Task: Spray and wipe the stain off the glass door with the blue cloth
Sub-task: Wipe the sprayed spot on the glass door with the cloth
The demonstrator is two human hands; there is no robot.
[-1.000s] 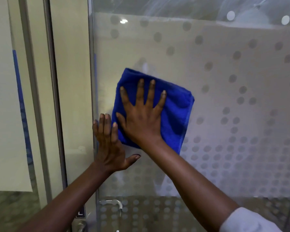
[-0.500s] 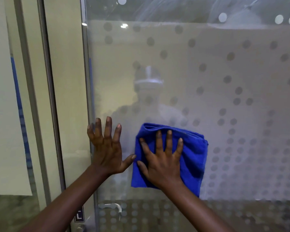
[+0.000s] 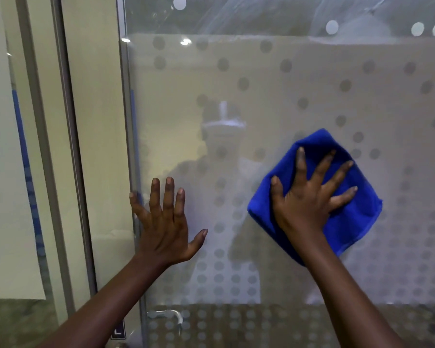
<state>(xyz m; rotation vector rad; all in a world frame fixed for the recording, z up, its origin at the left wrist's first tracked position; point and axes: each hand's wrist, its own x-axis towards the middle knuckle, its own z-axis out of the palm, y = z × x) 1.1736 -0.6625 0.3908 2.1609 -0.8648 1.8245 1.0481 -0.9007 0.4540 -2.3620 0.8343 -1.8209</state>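
Observation:
The glass door [image 3: 274, 79] fills most of the view, frosted with a pattern of round dots. A folded blue cloth [image 3: 347, 209] lies flat against the glass at the middle right. My right hand [image 3: 309, 197] presses on the cloth with fingers spread. My left hand [image 3: 165, 222] rests flat on the glass near the door's left edge, fingers apart, holding nothing. Streaky smears [image 3: 249, 13] show on the clear strip at the top of the door. No spray bottle is in view.
The door's metal edge [image 3: 129, 146] runs top to bottom left of my left hand. A metal handle [image 3: 165, 316] sits low by that edge. Left of the door are frame posts [image 3: 65, 146] and a cream wall panel.
My right hand has slid the cloth down from the upper middle of the glass and then to the right. My left hand stays flat near the door's edge, little changed.

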